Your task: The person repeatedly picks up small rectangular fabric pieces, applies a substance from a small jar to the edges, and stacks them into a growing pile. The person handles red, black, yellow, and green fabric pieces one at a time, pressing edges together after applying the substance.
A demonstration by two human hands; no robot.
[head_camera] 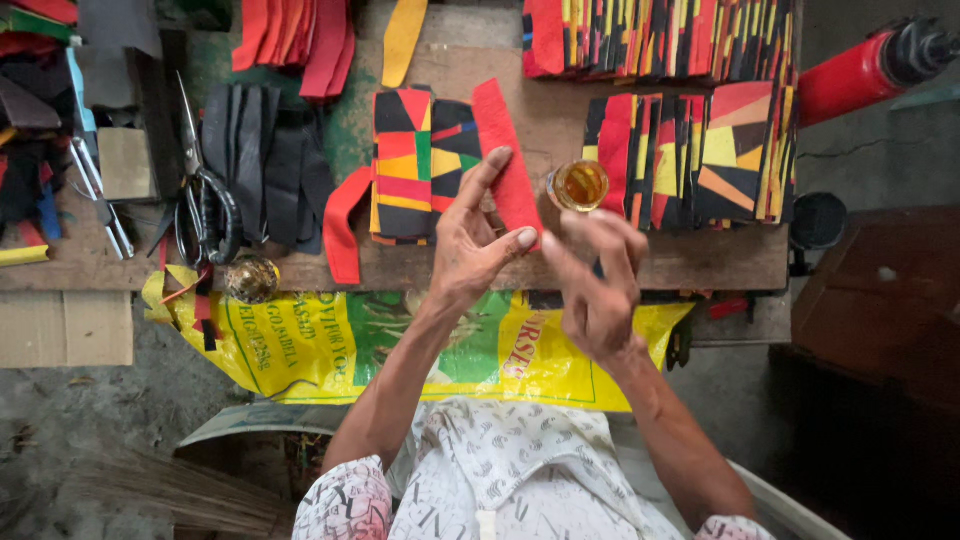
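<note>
At the far left of the wooden work surface (700,262) lay a heap of dark and coloured scraps, and just right of it a pair of black-handled metal scissors (203,200) rested with blades pointing away from the person. Beside them sat a fan of black cut strips (268,165), and below those a small round brass-coloured tin (251,278) stood at the surface's near edge. A yellow printed plastic sack (330,345) hung down over that edge.

Further right lay a stack of patchwork pieces in red, yellow, black and green (402,165), with a curved red strip (340,228) touching its left side.

The left hand (470,240) held the long red strip of soft sheet material (508,165) over the middle of the surface. The strip's long axis ran away from the person, tilted slightly left at its far end. The forefinger lay stretched along its left edge and the thumb pressed its near end, so the hand was clamped on it, with the other fingers curled.

The right hand (598,290) hovered just right of the strip's near end, nearer the person, fingers loosely bent and apart, gripping nothing I could make out. Its fingertips were close beside the small open glass jar of amber liquid (579,185), which stood just right of the strip.

Beyond lay more fanned multicoloured patchwork pieces (700,150), and at the far right a red cylinder with a black cap (865,68).
</note>
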